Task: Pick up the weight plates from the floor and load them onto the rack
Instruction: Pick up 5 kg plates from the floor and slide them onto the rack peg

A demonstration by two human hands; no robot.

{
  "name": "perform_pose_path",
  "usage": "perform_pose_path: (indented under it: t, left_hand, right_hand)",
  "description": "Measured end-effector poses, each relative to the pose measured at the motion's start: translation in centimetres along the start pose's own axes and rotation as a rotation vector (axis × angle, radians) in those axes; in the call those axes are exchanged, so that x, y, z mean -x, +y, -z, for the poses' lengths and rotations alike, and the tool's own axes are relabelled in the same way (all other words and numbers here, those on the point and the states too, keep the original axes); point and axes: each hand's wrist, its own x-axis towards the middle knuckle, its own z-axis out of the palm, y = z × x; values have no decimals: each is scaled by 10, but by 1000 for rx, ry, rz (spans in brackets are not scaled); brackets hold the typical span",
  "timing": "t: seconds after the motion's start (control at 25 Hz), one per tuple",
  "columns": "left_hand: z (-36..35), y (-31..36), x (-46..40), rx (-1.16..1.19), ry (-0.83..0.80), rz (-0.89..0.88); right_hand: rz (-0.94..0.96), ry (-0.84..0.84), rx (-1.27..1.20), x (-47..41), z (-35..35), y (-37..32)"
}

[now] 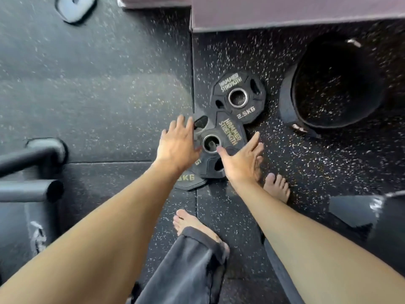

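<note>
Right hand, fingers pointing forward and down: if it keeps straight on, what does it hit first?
Probably the top weight plate of the stack: the open right hand has its thumb at the plate's centre hole, fingers over its right edge. Depth is unclear; the fingertips might pass that edge and meet the floor.

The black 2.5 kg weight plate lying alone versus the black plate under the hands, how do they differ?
The black 2.5 kg weight plate lies flat on the speckled rubber floor by itself; the black plate under the hands rests stacked on another plate. The lone plate is untouched, while the left hand and right hand flank the stacked one, open. Both share gold lettering and steel-ringed holes.
</note>
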Motion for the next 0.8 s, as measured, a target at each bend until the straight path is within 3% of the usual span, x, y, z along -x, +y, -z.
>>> perform_pose_path:
  t: [0.2, 0.52, 0.8]
  left_hand:
    - [-74, 2, -76, -3, -1, 19]
    - [-82, 9, -116, 71, 21, 92]
    - [-22, 1, -46, 404, 143, 317]
  right_hand:
    - [-234, -55, -114, -66, -67, 10]
    - [-257, 17, -291, -73, -86, 11]
    - [119, 31, -151, -37, -3, -18]
